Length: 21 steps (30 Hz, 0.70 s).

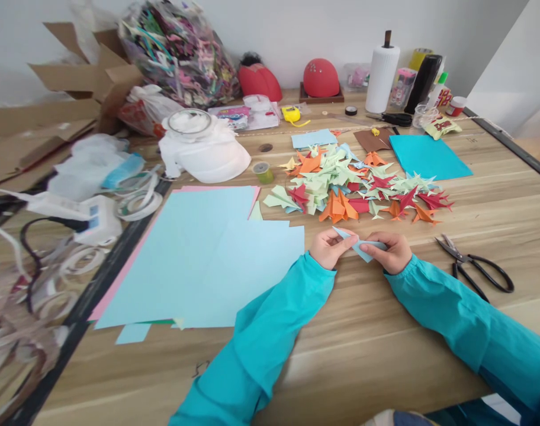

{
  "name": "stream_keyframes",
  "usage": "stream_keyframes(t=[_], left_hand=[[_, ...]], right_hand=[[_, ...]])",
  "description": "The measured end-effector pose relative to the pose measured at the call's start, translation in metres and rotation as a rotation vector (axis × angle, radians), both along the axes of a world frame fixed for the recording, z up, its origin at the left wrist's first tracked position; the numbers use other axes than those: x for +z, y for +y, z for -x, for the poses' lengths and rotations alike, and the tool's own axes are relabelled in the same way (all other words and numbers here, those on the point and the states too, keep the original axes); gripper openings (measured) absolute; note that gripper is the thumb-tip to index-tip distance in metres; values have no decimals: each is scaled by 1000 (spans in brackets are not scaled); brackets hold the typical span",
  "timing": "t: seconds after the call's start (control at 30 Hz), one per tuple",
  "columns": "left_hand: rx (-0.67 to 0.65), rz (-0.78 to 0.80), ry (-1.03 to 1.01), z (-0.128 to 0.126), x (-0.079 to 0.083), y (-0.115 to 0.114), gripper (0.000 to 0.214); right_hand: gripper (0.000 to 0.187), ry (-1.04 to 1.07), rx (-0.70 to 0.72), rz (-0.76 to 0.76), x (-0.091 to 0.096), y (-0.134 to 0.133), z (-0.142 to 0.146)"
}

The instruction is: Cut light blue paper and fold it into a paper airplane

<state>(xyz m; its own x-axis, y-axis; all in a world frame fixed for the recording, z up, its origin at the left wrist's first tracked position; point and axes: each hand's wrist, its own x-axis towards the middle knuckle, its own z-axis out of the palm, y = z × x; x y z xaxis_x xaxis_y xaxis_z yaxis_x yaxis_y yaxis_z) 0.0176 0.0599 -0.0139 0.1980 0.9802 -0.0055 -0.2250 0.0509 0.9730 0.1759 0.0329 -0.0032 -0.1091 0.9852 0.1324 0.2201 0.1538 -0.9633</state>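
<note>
Between my two hands is a small piece of folded light-blue paper (363,253), held a little above the wooden table. My left hand (330,247) pinches its left end between thumb and fingers. On the other end, my right hand (391,251) is closed, with the thumb pressed on the paper. Just beyond the hands lies a heap of folded paper pieces (336,168) in pale green, orange, red and light blue. Large light-blue sheets (176,254) lie to the left of my left hand, over pink ones. Black-handled scissors (472,260) rest right of my right hand.
At the back stand a white paper roll (382,80), a black bottle (423,84) and a red dome (321,78). Behind the heap are turquoise sheets (430,157). A white plastic bag (208,148), a power strip (96,219) and a cardboard box (66,118) crowd the left.
</note>
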Motion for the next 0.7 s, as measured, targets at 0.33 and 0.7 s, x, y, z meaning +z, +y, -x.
stream_keyframes(t=[0.33,0.7], left_hand=[[1,-74,-19,1,-1,0,18],[35,-58,46,-1,8,-6,23]], right_hand=[[29,33,-15,-5,-3,2,1],[31,8,44,-8,-3,0,2]])
